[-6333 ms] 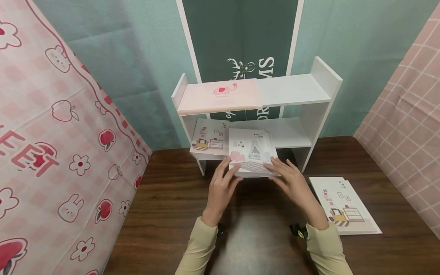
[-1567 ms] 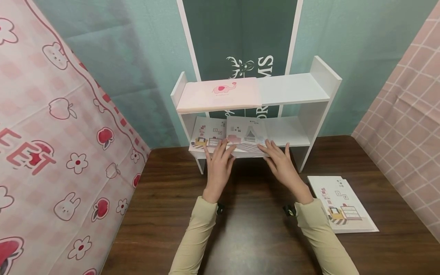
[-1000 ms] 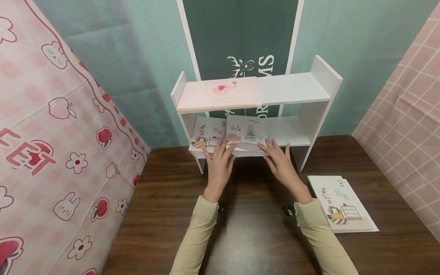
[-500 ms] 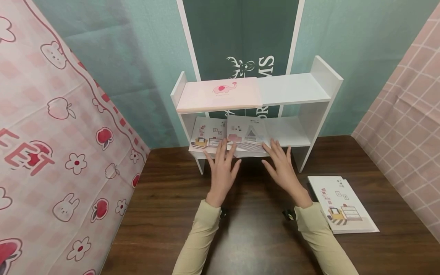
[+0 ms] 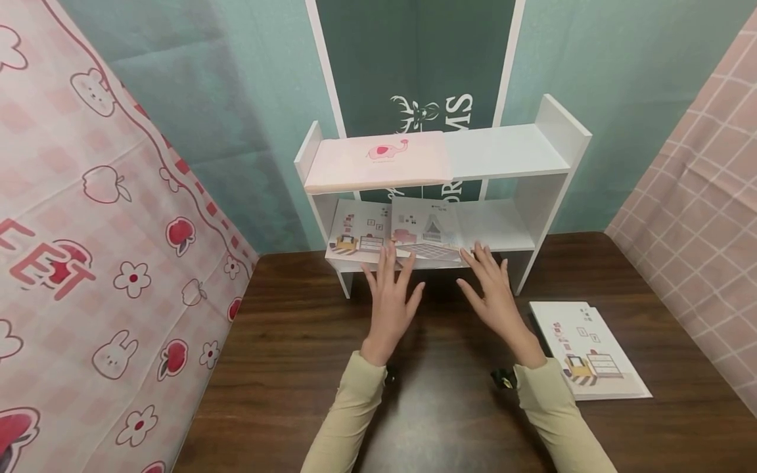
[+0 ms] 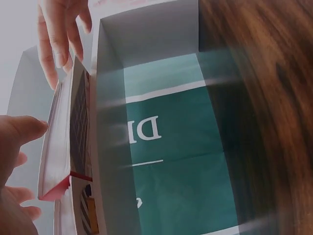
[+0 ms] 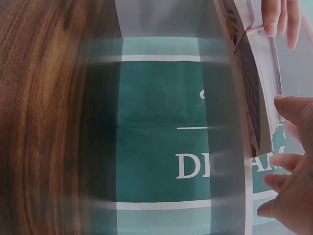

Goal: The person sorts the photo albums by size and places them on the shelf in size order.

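On the middle board of a white shelf (image 5: 499, 226) lies a white book (image 5: 422, 226) with a pink sofa and a tent drawn on its cover. Its left edge meets another white book (image 5: 359, 226), which shows yellow furniture. My left hand (image 5: 390, 312) is at the front edges of the books, fingers straight and spread. To the right, my right hand (image 5: 495, 302) has its fingers extended by the sofa book's front right corner. In the left wrist view the thumb is close to the book's page edges (image 6: 57, 139); contact is unclear. Neither hand grips anything.
A pink item with an elephant (image 5: 378, 161) covers the left part of the shelf's top board. Stacked white books (image 5: 597, 355) lie on the brown wooden table (image 5: 284, 368) at right. Pink patterned cloth (image 5: 136, 249) hangs at left, green cloth (image 5: 414, 52) behind.
The sofa book has slid back onto the middle board, beside the left book. In the last second both hands have drawn back slightly and moved a little right, fingers spreading.
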{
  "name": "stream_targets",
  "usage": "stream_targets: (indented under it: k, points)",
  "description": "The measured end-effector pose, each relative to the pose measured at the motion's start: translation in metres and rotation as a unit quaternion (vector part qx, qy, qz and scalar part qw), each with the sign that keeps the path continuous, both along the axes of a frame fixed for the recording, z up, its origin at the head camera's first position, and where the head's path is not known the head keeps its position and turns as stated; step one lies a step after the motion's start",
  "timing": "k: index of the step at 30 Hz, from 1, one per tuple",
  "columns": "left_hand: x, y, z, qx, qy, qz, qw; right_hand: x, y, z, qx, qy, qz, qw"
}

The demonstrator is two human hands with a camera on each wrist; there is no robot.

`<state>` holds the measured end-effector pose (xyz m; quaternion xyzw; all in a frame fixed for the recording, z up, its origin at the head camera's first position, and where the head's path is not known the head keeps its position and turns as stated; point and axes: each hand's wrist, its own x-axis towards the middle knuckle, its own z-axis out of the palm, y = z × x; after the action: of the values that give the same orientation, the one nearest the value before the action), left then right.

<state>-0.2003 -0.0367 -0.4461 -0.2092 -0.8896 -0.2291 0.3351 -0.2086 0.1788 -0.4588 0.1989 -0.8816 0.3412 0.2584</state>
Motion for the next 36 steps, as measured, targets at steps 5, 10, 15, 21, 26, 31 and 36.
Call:
stream_targets:
  k: [5,10,15,21,26,31,36]
  points:
    - [0.006,0.004,-0.004,0.0,-0.004,-0.004,1.0,0.005,0.005,-0.001,-0.01,-0.008,0.002,1.0]
    - [0.013,0.007,-0.007,0.004,-0.011,-0.009,0.9999,0.01,0.008,-0.004,-0.019,-0.019,-0.001,1.0]
    - [0.019,0.009,-0.012,0.01,-0.012,-0.018,0.9997,0.015,0.01,-0.007,-0.026,-0.03,-0.007,0.999]
    - [0.026,0.012,-0.016,0.016,-0.014,-0.029,0.9994,0.021,0.013,-0.01,-0.04,-0.026,-0.014,0.999]
    - [0.028,0.013,-0.023,0.007,-0.009,-0.032,0.9994,0.023,0.016,-0.014,-0.048,-0.026,-0.023,0.998]
    - [0.03,0.015,-0.026,0.001,-0.01,-0.038,0.9992,0.026,0.021,-0.016,-0.064,-0.028,-0.017,0.997]
    - [0.032,0.019,-0.028,-0.004,-0.015,-0.05,0.9986,0.028,0.025,-0.016,-0.072,-0.038,-0.02,0.997]
